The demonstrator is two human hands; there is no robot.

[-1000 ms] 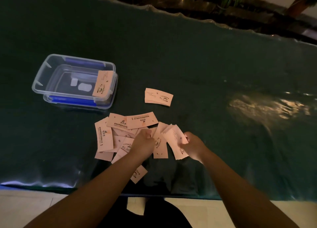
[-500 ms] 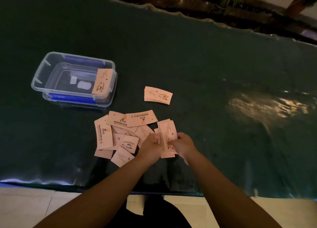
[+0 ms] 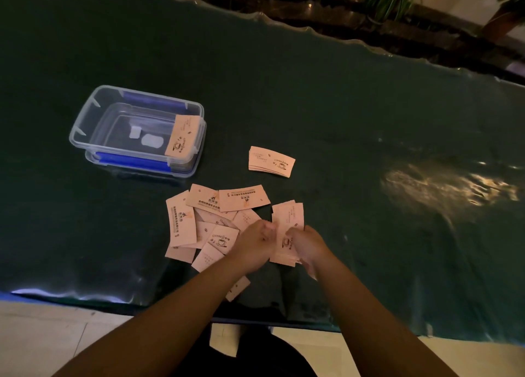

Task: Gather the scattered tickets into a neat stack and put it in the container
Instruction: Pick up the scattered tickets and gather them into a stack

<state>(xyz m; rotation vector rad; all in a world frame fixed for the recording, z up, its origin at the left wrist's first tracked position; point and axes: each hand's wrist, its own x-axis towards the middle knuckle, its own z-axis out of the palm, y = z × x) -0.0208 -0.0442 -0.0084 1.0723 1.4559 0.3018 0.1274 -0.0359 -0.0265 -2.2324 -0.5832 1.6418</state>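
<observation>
Squaring pale-pink coffee-print tickets (image 3: 287, 229), left hand (image 3: 255, 244) and right hand (image 3: 306, 246), each grip pinching the bundle's sides.

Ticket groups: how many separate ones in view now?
4: one ticket leaning in the clear container; a small neat stack alone mid-table; the scattered pile; the stack held between both hands. Tickets under the arms may be hidden.

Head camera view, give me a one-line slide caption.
Both hands square a ticket stack beside scattered tickets, clear container nearby.
</observation>
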